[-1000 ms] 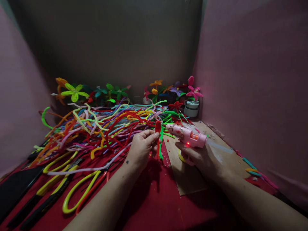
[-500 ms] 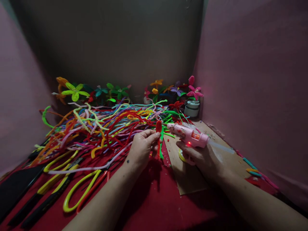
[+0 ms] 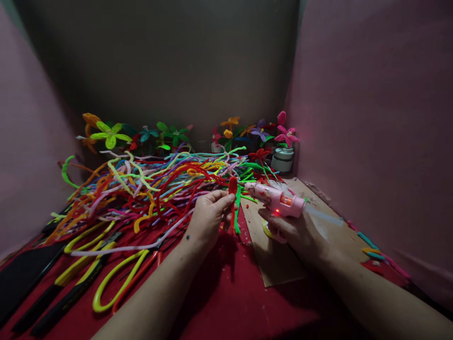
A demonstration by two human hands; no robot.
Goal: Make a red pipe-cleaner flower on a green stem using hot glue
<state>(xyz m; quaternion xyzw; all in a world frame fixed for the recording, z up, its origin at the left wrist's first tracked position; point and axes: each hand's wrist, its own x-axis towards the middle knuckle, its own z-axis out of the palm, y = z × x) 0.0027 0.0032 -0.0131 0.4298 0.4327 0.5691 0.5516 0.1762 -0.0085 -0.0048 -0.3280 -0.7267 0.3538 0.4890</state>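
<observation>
Between its thumb and fingers my left hand (image 3: 212,211) pinches a red pipe-cleaner piece (image 3: 232,185), its rounded red top standing up and a red stem hanging below. Green pipe-cleaner strips (image 3: 238,210) hang right beside that stem; whether they are joined to it I cannot tell. My right hand (image 3: 288,225) is wrapped around the handle of a pink hot glue gun (image 3: 274,198). A red light glows on the gun's side, and a clear glue stick (image 3: 323,216) sticks out of its back. The nozzle points left at the red piece, close to it.
A tangled heap of colourful pipe cleaners (image 3: 170,182) spreads across the red cloth (image 3: 219,302). Yellow-and-black pliers (image 3: 83,269) and yellow-handled scissors (image 3: 120,283) lie at left. Pipe-cleaner flowers (image 3: 110,135) line the back wall. A cardboard sheet (image 3: 272,264) lies under my right hand.
The glue gun has shifted very slightly left, its nozzle a touch nearer the red piece. My left hand holds almost the same position.
</observation>
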